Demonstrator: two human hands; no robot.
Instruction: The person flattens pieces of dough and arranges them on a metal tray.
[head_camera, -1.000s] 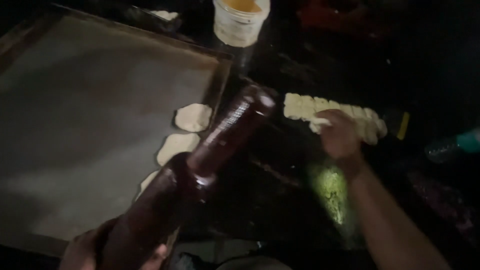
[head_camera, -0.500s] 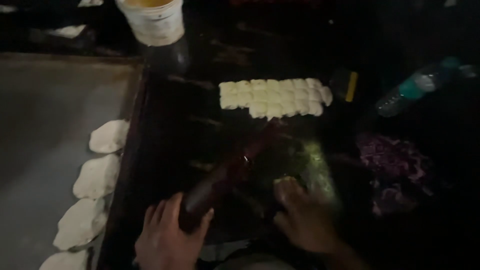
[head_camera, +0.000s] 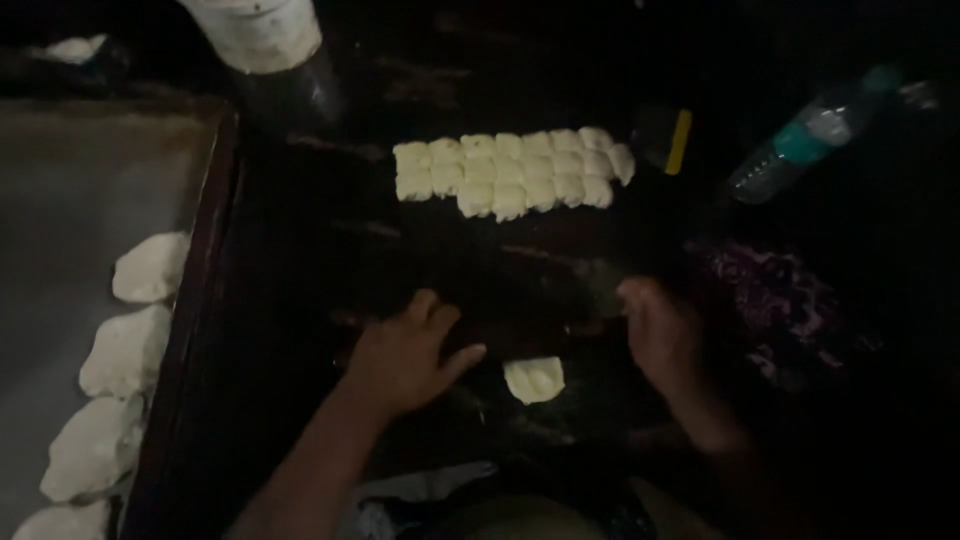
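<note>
Both hands, left hand (head_camera: 405, 355) and right hand (head_camera: 660, 330), now laid flat on a dark rolling pin (head_camera: 540, 325) lowered to the worktop (head_camera: 300, 260), a dough piece (head_camera: 534, 379) just beneath, where half a second ago the pin was raised.

Dough piece (head_camera: 534, 379): soft, matt, pale, slightly dimpled. Dough block (head_camera: 512, 172): same matt dough, scored into small squares. Flattened dough rounds (head_camera: 128, 350): floury, dull. Tray (head_camera: 60, 200): grey metal, matt, dusty look. Desk (head_camera: 300, 260): dark, faint sheen, smeared. Bottle (head_camera: 810, 140): clear glossy plastic, teal label. Bucket (head_camera: 262, 35): white plastic, smudged. Cloth (head_camera: 770, 300): purple patterned fabric.
</note>
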